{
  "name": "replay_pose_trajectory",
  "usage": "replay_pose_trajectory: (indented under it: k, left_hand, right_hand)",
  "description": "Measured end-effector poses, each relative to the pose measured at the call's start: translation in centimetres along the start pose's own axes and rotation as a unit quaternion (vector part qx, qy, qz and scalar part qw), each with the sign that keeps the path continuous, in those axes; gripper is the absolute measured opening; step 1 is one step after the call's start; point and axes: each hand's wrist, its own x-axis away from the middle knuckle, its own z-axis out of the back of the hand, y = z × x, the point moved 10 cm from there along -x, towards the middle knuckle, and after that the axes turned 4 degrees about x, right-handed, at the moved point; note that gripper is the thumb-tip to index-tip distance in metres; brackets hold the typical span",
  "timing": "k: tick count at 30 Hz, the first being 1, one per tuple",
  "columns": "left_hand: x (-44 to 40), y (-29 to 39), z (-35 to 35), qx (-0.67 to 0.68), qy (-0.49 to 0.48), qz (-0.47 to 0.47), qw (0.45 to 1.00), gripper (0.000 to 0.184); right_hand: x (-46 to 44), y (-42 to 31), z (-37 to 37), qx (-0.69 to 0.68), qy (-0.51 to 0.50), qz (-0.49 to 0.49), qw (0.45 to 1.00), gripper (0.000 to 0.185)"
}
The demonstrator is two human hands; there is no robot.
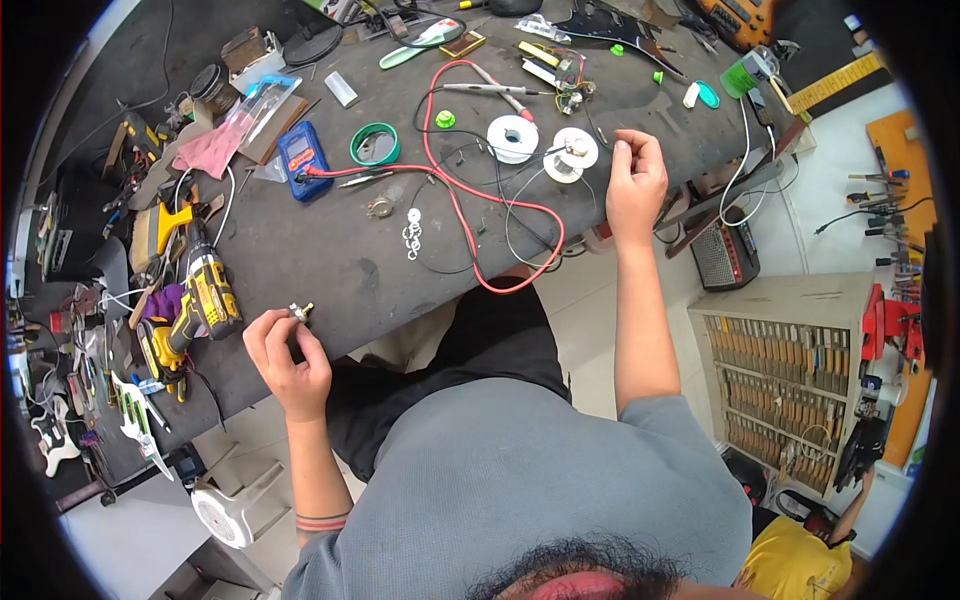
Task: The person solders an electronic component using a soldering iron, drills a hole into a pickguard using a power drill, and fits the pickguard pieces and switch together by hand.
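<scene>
At the table's near edge, my left hand (288,365) pinches a small metal electronic part (302,313) with brass-coloured bits; its exact kind is too small to tell. My right hand (637,188) is closed at the right side of the table, thumb against curled fingers. Whatever it may hold is hidden. Just left of it lies a white spool (571,165), with a second white spool (503,150) beside that. A red test lead (463,205) and black lead loop across the tabletop from a blue multimeter (302,162). Several small washers (412,238) lie near the middle.
A yellow cordless drill (205,295) lies at the left among cluttered tools. A green ring-shaped container (375,146) and a pickup with wired parts (572,92) are farther back. A drawer cabinet (775,370) stands at right. A person in a yellow shirt (800,560) is behind.
</scene>
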Motion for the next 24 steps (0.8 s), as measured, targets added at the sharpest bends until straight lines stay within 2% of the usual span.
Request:
replay_pose_trajectory:
  k: [24]
  left_hand:
    - [0.19,-0.60,-0.15,0.005,0.001,0.007,1.000,0.031]
  right_hand:
    - [0.31,0.71,0.26,-0.050,0.039,0.015,0.998,0.009]
